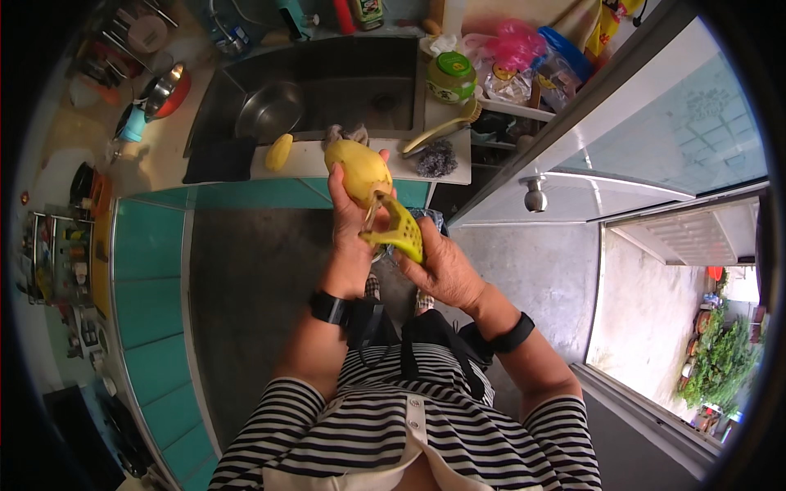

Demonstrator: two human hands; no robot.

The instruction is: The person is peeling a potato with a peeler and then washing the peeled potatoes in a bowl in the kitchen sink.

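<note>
My left hand point(351, 215) holds a large peeled potato point(356, 166), pale yellow with a few darker specks near its lower end. In my right hand point(445, 267) is a yellow-green Y-shaped peeler point(402, 227) with dark spots on its handle. The peeler's head meets the potato's lower end, or sits just beside it; I cannot tell which. A smaller peeled yellow piece, apparently another potato point(279, 152), lies on the counter edge point(307, 166) to the left. Partly hidden behind the held potato is a greyish cloth point(347, 134).
A dark sink point(344, 80) holds a metal bowl point(270, 109). Right of it are a green-lidded jar point(452, 77), a brush point(442, 127) and a scouring pad point(437, 158). A dark cloth point(219, 161) lies at left. A glazed door point(614, 135) stands at right.
</note>
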